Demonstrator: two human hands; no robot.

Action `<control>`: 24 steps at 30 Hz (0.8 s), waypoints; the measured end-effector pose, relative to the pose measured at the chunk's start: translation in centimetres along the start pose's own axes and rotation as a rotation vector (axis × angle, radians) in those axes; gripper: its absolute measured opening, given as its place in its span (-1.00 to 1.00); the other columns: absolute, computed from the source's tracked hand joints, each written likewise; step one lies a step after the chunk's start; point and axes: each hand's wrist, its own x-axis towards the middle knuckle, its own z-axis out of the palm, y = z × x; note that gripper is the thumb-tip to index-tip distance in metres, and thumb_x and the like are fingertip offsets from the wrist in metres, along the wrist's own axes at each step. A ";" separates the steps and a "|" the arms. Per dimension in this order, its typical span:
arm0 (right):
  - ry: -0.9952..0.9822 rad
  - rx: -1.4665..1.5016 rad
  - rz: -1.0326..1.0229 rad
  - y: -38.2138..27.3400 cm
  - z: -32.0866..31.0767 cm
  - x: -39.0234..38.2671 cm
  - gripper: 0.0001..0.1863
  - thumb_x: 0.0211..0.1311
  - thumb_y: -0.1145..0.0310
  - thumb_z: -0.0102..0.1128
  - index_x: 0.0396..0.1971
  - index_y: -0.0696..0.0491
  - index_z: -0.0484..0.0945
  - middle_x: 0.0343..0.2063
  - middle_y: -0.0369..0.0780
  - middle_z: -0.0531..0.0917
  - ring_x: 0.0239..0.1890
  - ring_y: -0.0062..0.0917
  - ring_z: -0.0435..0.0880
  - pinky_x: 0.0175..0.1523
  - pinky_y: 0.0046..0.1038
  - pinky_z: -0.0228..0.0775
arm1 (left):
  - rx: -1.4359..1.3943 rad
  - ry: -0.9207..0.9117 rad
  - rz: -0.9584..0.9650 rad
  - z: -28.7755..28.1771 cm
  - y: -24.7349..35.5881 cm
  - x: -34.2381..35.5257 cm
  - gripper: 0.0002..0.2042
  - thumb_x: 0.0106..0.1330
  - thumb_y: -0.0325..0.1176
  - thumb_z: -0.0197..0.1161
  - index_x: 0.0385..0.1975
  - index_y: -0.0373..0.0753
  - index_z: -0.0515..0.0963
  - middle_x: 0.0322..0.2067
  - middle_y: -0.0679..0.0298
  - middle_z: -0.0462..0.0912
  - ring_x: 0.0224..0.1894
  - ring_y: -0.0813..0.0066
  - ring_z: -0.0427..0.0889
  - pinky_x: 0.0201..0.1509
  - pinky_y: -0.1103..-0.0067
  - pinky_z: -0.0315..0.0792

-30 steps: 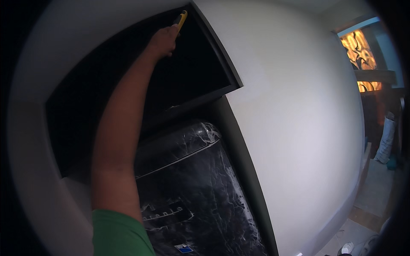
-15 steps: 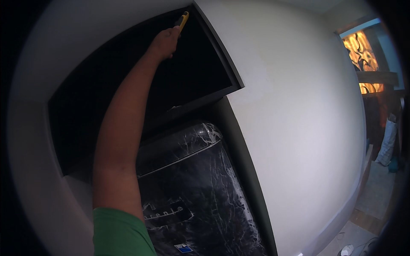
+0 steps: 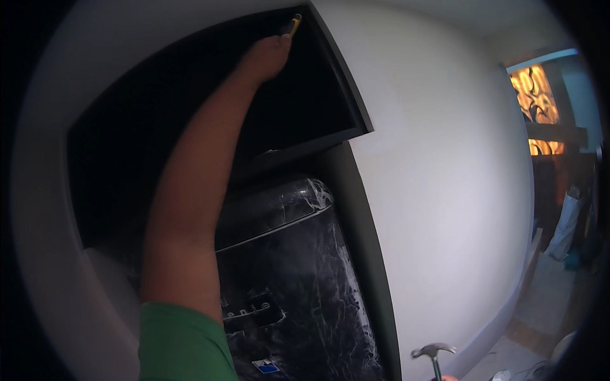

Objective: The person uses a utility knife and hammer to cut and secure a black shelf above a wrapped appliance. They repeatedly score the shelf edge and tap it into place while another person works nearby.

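The left hand (image 3: 267,58) grips a yellow-handled tool (image 3: 293,24) at the upper corner of the dark wall recess (image 3: 127,140). It looks best kept steady against the edge. The right hand (image 3: 448,378), barely visible, holds a claw hammer (image 3: 433,353) low.

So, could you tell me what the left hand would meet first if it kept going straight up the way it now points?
Probably the top inner corner of the dark recess. The left hand holds a yellow-handled tool whose tip already sits at that upper edge, though depth there is hard to judge.
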 end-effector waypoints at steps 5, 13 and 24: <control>0.506 -0.467 -0.452 6.4 -3.2 4.1 -0.74 0.48 0.17 0.08 -0.37 0.01 0.47 -0.66 -0.43 0.36 -0.64 -0.73 0.26 -0.57 -0.56 0.07 | 0.062 0.009 0.029 0.4 0.6 0.2 -0.43 0.53 0.00 -0.23 -0.12 -0.40 0.62 -0.09 -0.16 0.67 0.05 -0.16 0.60 0.19 0.17 0.44; 0.237 -0.321 -1.401 -20.4 5.6 1.8 -0.32 0.49 -0.08 -0.02 0.34 0.15 0.22 -0.64 -0.31 0.45 -0.77 -0.65 0.33 -0.68 -0.57 0.22 | -0.022 -0.039 -0.068 0.4 2.4 -0.4 -0.44 0.55 0.00 -0.24 -0.10 -0.39 0.60 -0.11 -0.13 0.67 0.02 -0.11 0.63 0.15 0.19 0.45; 0.311 -0.558 -1.739 -49.4 24.7 2.2 -0.55 0.57 0.21 -0.16 0.28 0.17 0.31 -0.49 -0.31 0.43 -0.43 -0.66 0.44 -0.30 -0.51 0.34 | -0.041 -0.054 -0.141 -0.5 3.0 -1.4 -0.46 0.56 -0.03 -0.26 -0.16 -0.34 0.64 -0.23 -0.04 0.71 -0.12 -0.03 0.69 0.07 0.20 0.52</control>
